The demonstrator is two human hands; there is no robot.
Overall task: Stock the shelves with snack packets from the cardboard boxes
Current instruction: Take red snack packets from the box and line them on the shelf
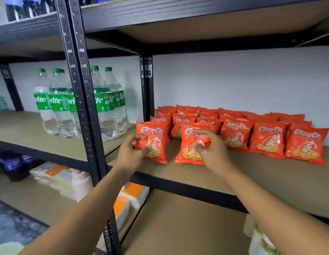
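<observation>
Your left hand (131, 153) pinches the left prawn-cracker packet (158, 142), right hand (212, 150) the right packet (187, 146), standing both upright, labels forward, filling the shelf's (233, 172) front row.

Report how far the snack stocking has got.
Done: orange packets stand several rows deep on the shelf. In hand: the left hand grips one packet and the right hand a second packet, both at the front row's left end. Left: the shelf's front strip is bare board; how much stock remains is out of view.
</observation>
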